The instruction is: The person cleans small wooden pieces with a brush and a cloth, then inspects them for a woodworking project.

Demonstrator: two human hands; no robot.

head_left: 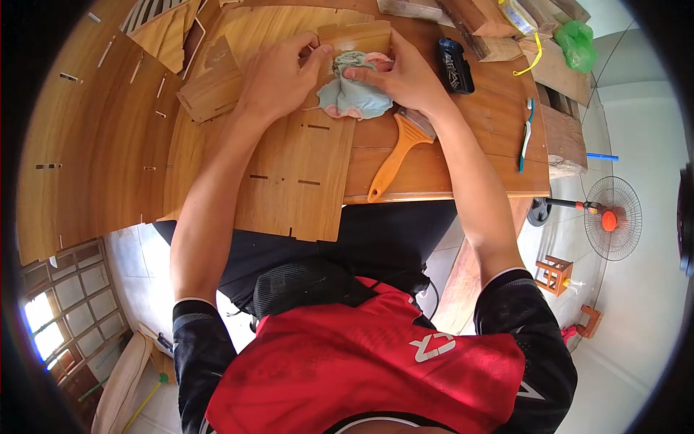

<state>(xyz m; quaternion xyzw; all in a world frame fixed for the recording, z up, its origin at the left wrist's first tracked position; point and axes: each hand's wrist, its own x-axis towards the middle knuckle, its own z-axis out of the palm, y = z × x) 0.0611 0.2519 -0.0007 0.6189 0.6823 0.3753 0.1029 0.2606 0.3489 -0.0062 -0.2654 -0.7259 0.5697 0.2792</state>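
My left hand (283,76) pinches the left edge of a small wooden panel (356,33) between thumb and fingers. At the panel's right side, my right hand (412,76) is closed on a pale blue and pink cloth (354,98), its thumb pressing the bunched fabric near the panel. Some right fingers are hidden behind the cloth and panel. Beneath the hands lies a larger slotted wooden panel (296,173). A paintbrush (400,155) with an orange handle rests under my right forearm, its bristle end partly covered.
A black object (454,66) and a toothbrush (527,136) lie on the wooden table (491,159). Tall slotted panels (94,137) stand at left, beside a small wooden piece (210,88). Wood blocks (499,47), a tape measure (517,16) and a green plastic bag (575,47) sit at right.
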